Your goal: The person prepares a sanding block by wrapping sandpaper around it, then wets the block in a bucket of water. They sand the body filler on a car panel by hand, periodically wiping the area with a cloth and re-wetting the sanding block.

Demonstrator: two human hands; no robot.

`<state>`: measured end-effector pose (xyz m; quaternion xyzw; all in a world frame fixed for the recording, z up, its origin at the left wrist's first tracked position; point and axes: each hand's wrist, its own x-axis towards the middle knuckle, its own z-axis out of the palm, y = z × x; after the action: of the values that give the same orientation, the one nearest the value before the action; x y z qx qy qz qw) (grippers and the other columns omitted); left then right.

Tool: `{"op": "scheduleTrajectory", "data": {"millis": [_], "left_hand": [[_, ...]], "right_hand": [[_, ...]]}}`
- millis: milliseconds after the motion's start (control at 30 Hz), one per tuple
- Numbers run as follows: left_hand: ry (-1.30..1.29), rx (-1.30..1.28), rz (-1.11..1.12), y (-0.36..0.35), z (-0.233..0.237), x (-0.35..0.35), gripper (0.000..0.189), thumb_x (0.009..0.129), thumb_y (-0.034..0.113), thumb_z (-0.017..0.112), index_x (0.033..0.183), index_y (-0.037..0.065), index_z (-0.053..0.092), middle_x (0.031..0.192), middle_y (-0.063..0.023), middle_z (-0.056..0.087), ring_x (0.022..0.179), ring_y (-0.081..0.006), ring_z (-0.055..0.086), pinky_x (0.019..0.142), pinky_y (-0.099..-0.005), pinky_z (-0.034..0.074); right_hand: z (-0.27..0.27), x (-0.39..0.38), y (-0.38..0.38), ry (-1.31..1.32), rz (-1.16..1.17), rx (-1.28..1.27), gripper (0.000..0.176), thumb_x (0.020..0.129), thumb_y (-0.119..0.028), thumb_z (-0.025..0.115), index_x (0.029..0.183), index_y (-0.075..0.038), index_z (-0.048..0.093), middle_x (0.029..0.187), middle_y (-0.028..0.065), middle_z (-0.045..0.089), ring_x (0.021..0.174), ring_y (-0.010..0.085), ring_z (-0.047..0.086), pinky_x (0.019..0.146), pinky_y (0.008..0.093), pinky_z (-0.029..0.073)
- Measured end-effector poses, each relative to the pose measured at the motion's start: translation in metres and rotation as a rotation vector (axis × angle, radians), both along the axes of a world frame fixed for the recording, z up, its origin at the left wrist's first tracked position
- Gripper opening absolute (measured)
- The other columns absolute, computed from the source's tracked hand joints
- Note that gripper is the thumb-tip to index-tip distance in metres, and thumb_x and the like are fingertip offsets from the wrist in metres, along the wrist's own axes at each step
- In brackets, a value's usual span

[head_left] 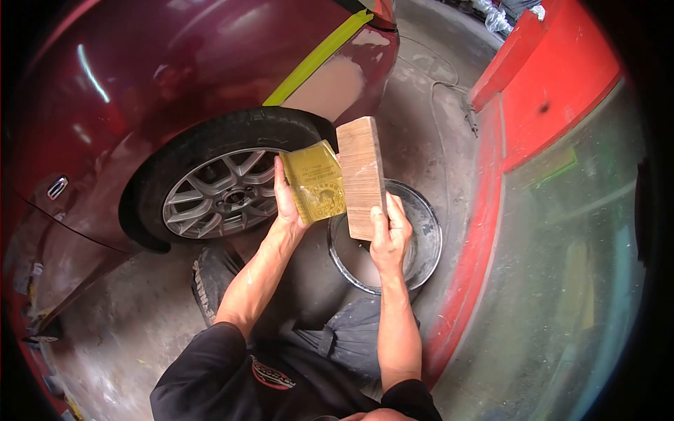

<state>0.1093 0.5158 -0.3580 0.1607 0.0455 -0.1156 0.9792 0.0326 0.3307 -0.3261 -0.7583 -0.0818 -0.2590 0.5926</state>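
Note:
My left hand point(286, 196) holds a yellow sheet of sandpaper point(314, 184) with dark print on its back, the thumb along its left edge and the other fingers mostly hidden behind it. In my right hand point(391, 235) is a flat wooden block point(360, 179), gripped at its lower right side and tilted slightly. The block's left face overlaps the right edge of the sandpaper in this view. Below both hands stands a round dark bucket point(437, 235) with pale, cloudy liquid inside.
A dark red car point(140, 91) fills the left, with its wheel point(242, 196) close to my left hand. Green masking tape point(316, 59) borders a beige filler patch point(330, 90) on its bumper. To the right are a red panel point(554, 77) and a glass pane point(547, 281). A cable point(439, 126) lies on the floor.

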Motion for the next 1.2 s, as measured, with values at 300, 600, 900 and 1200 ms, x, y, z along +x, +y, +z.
{"op": "scheduleTrajectory", "data": {"millis": [300, 600, 900, 1200], "left_hand": [[-0.076, -0.335, -0.107, 0.005, 0.009, 0.016, 0.096, 0.099, 0.076, 0.030, 0.152, -0.003, 0.043, 0.154, -0.0279, 0.047, 0.140, -0.0434, 0.049, 0.118, -0.0579, 0.039], [-0.172, -0.254, -0.096, 0.004, 0.025, 0.011, 0.099, 0.097, 0.082, 0.028, 0.151, 0.000, 0.046, 0.148, -0.0266, 0.053, 0.135, -0.0421, 0.054, 0.115, -0.0572, 0.042], [-0.278, 0.048, -0.077, -0.011, 0.032, -0.008, 0.100, 0.095, 0.084, 0.031, 0.151, 0.004, 0.048, 0.144, -0.0231, 0.058, 0.130, -0.0355, 0.059, 0.110, -0.0494, 0.049], [-0.331, -0.110, -0.142, -0.024, 0.034, -0.011, 0.102, 0.094, 0.085, 0.034, 0.157, 0.005, 0.039, 0.148, -0.0245, 0.052, 0.130, -0.0373, 0.059, 0.111, -0.0512, 0.049]], "right_hand": [[0.032, -0.017, -0.043, 0.068, 0.419, -0.110, 0.041, 0.086, -0.008, 0.067, 0.124, 0.006, 0.070, 0.115, 0.0150, 0.069, 0.105, 0.0241, 0.067, 0.094, 0.0332, 0.051], [0.029, -0.022, -0.051, 0.178, 0.347, -0.128, 0.050, 0.087, -0.020, 0.069, 0.128, 0.008, 0.068, 0.121, 0.0152, 0.069, 0.112, 0.0224, 0.065, 0.101, 0.0347, 0.048], [0.001, -0.015, 0.000, 0.277, 0.378, 0.621, 0.047, 0.098, 0.001, 0.060, 0.143, 0.012, 0.053, 0.137, 0.0194, 0.065, 0.123, 0.0219, 0.064, 0.107, 0.0344, 0.048], [-0.004, -0.012, 0.016, 0.284, 0.338, 0.623, 0.037, 0.098, 0.003, 0.063, 0.134, 0.003, 0.055, 0.121, 0.0155, 0.069, 0.109, 0.0165, 0.067, 0.094, 0.0302, 0.054]]}}
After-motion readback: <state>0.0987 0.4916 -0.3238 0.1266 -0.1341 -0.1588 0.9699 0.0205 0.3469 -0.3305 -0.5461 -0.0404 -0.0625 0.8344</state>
